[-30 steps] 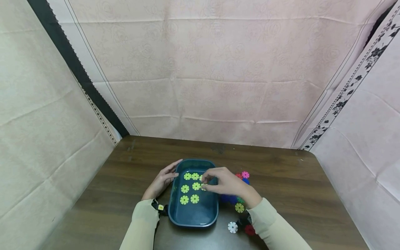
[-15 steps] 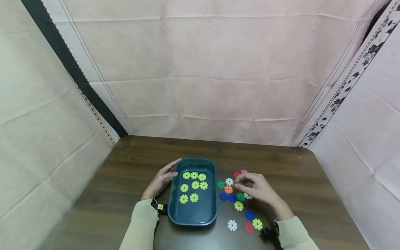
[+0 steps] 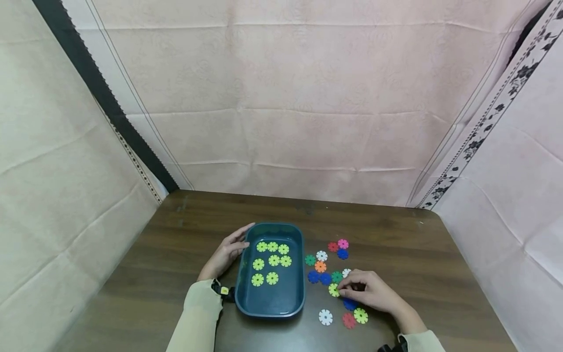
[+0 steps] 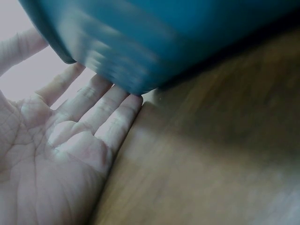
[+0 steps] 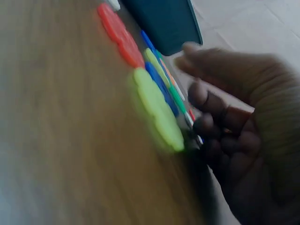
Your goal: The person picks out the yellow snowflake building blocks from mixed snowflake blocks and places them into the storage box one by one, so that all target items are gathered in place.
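A dark teal tray (image 3: 270, 305) stands on the table with several yellow flower-shaped plastic discs (image 3: 272, 278) lying in it. My left hand (image 3: 226, 254) touches the tray's left side; in the left wrist view its straight fingers (image 4: 110, 112) meet the tray's outer wall (image 4: 154, 42). To the right of the tray, my right hand (image 3: 371, 293) is low over loose discs, its fingertips right at a yellow disc (image 3: 333, 290) and partly over a blue one (image 3: 349, 304). In the right wrist view the fingers are loosely bent with nothing between them.
Loose discs lie right of the tray: an orange one (image 3: 320, 267), a pink one (image 3: 343, 244), a white one (image 3: 325, 317), a red one (image 3: 349, 320), another yellow one (image 3: 360, 316) and several more. Pale cloth (image 3: 281, 122) hangs behind the wooden table (image 3: 198, 230).
My right hand has moved from over the tray out to the right, then nearer me, down to the loose yellow disc. One yellow disc formerly under it now shows fully in the tray. Left hand stays.
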A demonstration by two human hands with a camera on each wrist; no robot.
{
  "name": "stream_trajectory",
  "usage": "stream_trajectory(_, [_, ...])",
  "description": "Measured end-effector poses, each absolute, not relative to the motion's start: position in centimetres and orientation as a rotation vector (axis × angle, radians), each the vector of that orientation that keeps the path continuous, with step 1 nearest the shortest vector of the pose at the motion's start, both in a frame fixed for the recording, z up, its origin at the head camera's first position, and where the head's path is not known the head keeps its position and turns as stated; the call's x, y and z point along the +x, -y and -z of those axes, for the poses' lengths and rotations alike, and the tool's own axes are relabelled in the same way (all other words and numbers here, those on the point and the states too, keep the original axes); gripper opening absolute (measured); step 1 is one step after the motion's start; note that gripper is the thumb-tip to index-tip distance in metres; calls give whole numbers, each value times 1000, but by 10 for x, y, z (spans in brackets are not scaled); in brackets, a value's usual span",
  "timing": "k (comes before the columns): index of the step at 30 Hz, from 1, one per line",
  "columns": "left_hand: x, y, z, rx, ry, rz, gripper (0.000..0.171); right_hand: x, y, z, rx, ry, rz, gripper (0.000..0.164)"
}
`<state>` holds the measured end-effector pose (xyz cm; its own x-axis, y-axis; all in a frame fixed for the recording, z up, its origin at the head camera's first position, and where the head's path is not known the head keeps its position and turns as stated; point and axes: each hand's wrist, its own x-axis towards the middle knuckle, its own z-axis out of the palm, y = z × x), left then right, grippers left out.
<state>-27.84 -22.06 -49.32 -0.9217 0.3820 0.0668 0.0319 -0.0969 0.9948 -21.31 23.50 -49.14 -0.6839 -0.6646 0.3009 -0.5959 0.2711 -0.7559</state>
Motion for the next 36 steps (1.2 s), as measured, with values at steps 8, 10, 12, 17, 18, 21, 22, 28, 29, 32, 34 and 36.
stream_trajectory(8, [-280, 220, 491, 461, -1930, -2115, 56, -215, -234, 492, -1247, -2428, 1345, 17])
stream_trajectory(10, [-280, 220, 491, 466, -1925, -2120, 56, -216, -233, 492, -1289, -2417, 1348, 16])
stream_trajectory(12, [-280, 220, 490, 463, -1919, -2124, 56, -217, -232, 492, -1318, -2401, 1354, 17])
stream_trajectory(17, [-280, 220, 490, 464, -1918, -2126, 56, -217, -230, 490, -1369, -2361, 1356, 16])
stream_trajectory(18, [-280, 220, 490, 460, -1917, -2128, 56, -217, -230, 490, -1375, -2360, 1355, 15])
stream_trajectory(21, [-279, 220, 491, 447, -1916, -2128, 55, -215, -230, 490, -1393, -2415, 1335, 13])
stream_trajectory(22, [-279, 220, 491, 444, -1915, -2127, 55, -215, -230, 490, -1381, -2447, 1322, 13])
stream_trajectory(28, [-278, 220, 492, 438, -1914, -2124, 55, -213, -230, 493, -1283, -2631, 1178, 20])
stream_trajectory(29, [-278, 220, 492, 436, -1914, -2124, 55, -213, -230, 494, -1265, -2640, 1156, 22])
stream_trajectory(32, [-278, 220, 492, 436, -1908, -2125, 55, -214, -230, 494, -1224, -2639, 1122, 24])
stream_trajectory(34, [-278, 221, 492, 437, -1905, -2125, 55, -214, -230, 494, -1223, -2631, 1113, 23])
stream_trajectory(36, [-278, 220, 492, 438, -1901, -2128, 55, -213, -229, 493, -1220, -2621, 1109, 23])
